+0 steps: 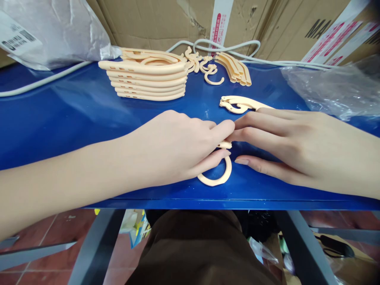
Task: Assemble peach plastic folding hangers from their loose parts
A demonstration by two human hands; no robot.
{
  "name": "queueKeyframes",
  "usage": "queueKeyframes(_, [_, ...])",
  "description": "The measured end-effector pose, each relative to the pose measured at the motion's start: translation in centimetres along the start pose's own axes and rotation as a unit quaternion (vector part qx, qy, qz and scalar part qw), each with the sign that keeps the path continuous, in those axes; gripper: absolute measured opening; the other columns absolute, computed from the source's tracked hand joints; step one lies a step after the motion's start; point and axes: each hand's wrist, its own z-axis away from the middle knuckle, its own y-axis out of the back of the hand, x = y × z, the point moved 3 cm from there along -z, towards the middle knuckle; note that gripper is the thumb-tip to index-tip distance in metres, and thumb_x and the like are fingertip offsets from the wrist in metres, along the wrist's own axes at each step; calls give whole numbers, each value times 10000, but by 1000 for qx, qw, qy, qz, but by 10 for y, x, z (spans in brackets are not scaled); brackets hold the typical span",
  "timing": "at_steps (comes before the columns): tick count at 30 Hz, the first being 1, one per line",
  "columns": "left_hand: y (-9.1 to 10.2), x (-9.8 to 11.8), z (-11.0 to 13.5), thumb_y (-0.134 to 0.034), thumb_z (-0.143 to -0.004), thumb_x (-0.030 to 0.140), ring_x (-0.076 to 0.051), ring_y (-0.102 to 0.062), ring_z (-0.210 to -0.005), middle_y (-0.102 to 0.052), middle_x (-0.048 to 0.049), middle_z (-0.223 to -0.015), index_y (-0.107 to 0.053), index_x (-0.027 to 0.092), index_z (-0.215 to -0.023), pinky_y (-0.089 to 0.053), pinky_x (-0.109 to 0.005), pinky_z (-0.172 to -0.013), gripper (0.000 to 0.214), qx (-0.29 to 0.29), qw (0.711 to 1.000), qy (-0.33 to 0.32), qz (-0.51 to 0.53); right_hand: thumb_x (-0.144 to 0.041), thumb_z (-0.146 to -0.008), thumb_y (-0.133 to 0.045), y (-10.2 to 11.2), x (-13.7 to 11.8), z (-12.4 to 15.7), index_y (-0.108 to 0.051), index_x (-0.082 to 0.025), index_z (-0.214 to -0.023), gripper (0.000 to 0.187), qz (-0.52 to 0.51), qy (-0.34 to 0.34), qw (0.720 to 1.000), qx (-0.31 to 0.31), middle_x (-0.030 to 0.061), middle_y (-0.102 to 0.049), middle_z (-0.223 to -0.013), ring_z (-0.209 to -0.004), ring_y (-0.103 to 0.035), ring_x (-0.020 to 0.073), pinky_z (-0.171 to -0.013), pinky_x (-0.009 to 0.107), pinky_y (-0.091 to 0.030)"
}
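Note:
Close to the table's front edge, my left hand is closed around a cream plastic folding hanger, most of it covered by the fingers. Its round hook curves out below my left thumb toward the edge. My right hand comes in from the right with fingers stretched out, their tips meeting my left index finger. The right thumb stands apart from the hook; whether its fingertips touch the hanger is hidden. Just beyond the right hand lies another cream hanger piece, partly covered by that hand.
On the blue table a stack of cream hangers stands behind my left hand. Loose hooks and several hanger arms lie farther back. A white cable, plastic bags and cardboard boxes line the rear.

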Motion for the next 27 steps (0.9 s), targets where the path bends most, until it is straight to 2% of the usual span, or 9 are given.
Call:
queueKeyframes(3, [2, 0, -1, -474, -1181, 376, -211, -618, -551, -675, 12, -688, -687, 201, -1355, -218, -331, -551, 326, -20, 1000, 7, 0, -342, -1208, -414, -1, 0, 0, -750, -177, -1251, 376, 6, -9, 1000, -1, 136, -787, -1224, -1067, -791, 311, -943, 448, -627])
queueKeyframes(5, [6, 1, -4, -483, -1184, 378, -220, -646, -575, -698, 3, -715, -682, 194, -1382, -224, -328, -550, 336, -50, 999, 14, 2, -350, -1214, -402, -2, -1, 1, -741, -185, -1255, 379, 11, -7, 1000, -2, 130, -787, -1225, -1070, -790, 307, -940, 448, -630])
queueKeyframes(6, [7, 2, -6, -491, -1188, 385, -227, -684, -621, -730, -9, -764, -661, 191, -1437, -251, -320, -555, 358, -95, 995, 17, 8, -357, -1220, -392, -3, -1, 1, -734, -185, -1260, 384, 15, -6, 1000, -4, 129, -786, -1230, -1070, -789, 305, -934, 449, -633])
queueKeyframes(9, [12, 4, -11, -500, -1191, 405, -239, -707, -654, -750, -17, -801, -637, 202, -1485, -251, -319, -553, 383, -129, 991, 36, 4, -383, -1235, -351, -3, -2, 3, -719, -186, -1271, 419, 27, -5, 1000, -6, 132, -787, -1251, -1068, -790, 300, -921, 454, -642])
queueKeyframes(14, [14, 6, -12, -493, -1189, 405, -236, -687, -651, -740, -19, -805, -609, 208, -1542, -246, -325, -559, 420, -141, 989, 44, -3, -381, -1234, -359, -2, -1, 3, -730, -190, -1276, 420, 23, -14, 1000, -5, 135, -791, -1289, -1099, -792, 305, -946, 468, -649])
queueKeyframes(19, [15, 6, -15, -527, -1176, 410, -211, -582, -568, -679, 3, -739, -631, 218, -1520, -213, -324, -559, 408, -152, 987, 48, -9, -418, -1228, -375, -1, 0, 3, -722, -216, -1287, 405, -2, -10, 1000, -17, 125, -787, -1282, -1127, -800, 325, -957, 490, -670])
queueKeyframes(22, [16, 6, -16, -559, -1164, 418, -214, -582, -580, -711, -10, -793, -620, 220, -1536, -215, -324, -559, 426, -155, 987, 51, -8, -382, -1222, -391, -1, 1, 4, -710, -187, -1279, 379, 4, -9, 1000, -2, 155, -783, -1269, -1129, -805, 349, -937, 521, -682])
queueKeyframes(27, [15, 6, -16, -545, -1178, 442, -208, -589, -585, -736, -21, -815, -629, 232, -1535, -222, -332, -565, 423, -139, 989, 55, 13, -408, -1213, -414, -4, 0, 2, -721, -196, -1230, 374, -17, -16, 1000, -2, 170, -785, -1296, -1167, -808, 391, -925, 565, -690])
